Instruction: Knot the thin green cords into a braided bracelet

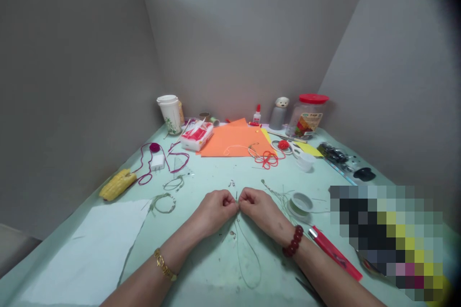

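My left hand (216, 208) and my right hand (260, 207) meet knuckle to knuckle over the middle of the table. Both are closed in a pinch on a thin green cord (260, 265), which hangs toward me in a long loop. A short dark end sticks up between the fingertips; the exact grip is hidden. Tiny beads or charms (232, 235) lie under the cord, and a few more small pieces (231, 183) lie just beyond my hands. To the left rests a knotted green cord bracelet (166, 204). Right of my hands stands a spool of green cord (300, 205) with loose strands beside it.
White paper (86, 249) covers the left front. A red lighter-like tool (334, 252) lies by my right forearm, near a pixelated patch. Farther back are orange sheets (234, 139), a tissue pack (197, 135), a white cup (169, 115) and a red-lidded jar (306, 117). Grey partitions enclose the table.
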`<control>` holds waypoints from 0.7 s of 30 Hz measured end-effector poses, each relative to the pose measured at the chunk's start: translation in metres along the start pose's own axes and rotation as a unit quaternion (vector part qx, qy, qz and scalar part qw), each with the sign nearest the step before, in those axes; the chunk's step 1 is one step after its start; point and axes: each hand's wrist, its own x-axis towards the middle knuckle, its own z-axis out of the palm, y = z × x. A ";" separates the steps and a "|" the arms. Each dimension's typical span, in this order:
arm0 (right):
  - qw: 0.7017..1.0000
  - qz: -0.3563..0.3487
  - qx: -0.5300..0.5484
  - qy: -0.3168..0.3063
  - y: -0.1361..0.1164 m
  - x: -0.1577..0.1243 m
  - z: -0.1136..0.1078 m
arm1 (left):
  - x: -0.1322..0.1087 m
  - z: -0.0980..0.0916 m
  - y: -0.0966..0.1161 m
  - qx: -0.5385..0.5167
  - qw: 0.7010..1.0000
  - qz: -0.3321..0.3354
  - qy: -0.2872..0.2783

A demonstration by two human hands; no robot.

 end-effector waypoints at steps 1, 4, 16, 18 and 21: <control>1.000 -0.001 0.002 -0.001 0.000 0.000 0.000 | 0.000 0.001 0.000 0.001 1.000 0.001 0.000; 1.000 -0.007 0.001 -0.001 0.002 0.001 0.000 | 0.000 0.002 0.003 0.012 1.000 -0.002 0.007; 0.998 -0.025 -0.048 0.012 0.002 0.000 0.004 | -0.002 0.003 0.007 0.153 0.988 0.016 0.019; 0.998 -0.027 -0.058 0.015 0.000 -0.001 0.004 | -0.002 0.003 0.007 0.157 0.987 0.024 0.015; 0.997 -0.027 -0.071 0.026 -0.002 -0.004 0.005 | -0.001 0.003 0.007 0.162 0.986 0.033 0.015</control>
